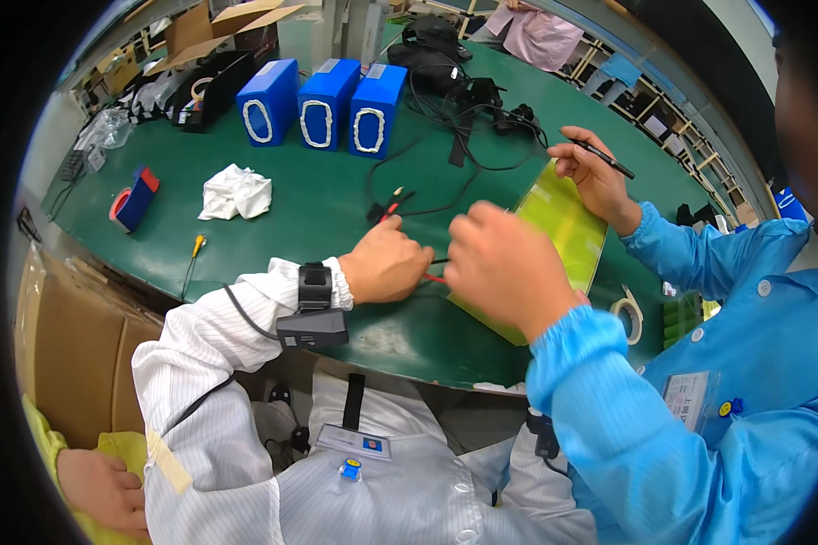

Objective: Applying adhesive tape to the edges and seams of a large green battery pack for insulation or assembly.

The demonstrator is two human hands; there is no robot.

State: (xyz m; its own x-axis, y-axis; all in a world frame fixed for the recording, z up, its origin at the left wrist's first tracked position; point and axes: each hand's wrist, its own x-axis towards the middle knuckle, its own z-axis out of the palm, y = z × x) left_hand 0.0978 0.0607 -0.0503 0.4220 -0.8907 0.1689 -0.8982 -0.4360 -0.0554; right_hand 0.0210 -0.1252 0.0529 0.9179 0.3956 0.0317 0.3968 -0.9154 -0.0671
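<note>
My left hand (386, 262), in a white striped sleeve with a black wrist strap, is closed palm down around a red wire (434, 278) and a black one. A red and black lead end (393, 207) sticks out beyond my knuckles. My right hand is hidden behind a co-worker's blue sleeve; only my white right sleeve (529, 468) and its wrist device (543, 434) show. The co-worker's blurred hand (509, 268) is just right of mine, over a yellow-green wrapped pack (562, 222). Their other hand (600, 177) holds a black pen (609, 156).
Three blue boxy packs (329, 100) stand at the back. Black cables and a bag (432, 59) lie beside them. A white cloth (236, 193), a red-blue item (136, 200) and a yellow-tipped lead (196, 245) are left; a tape roll (627, 318) is right. Another person's hand (104, 495) shows lower left.
</note>
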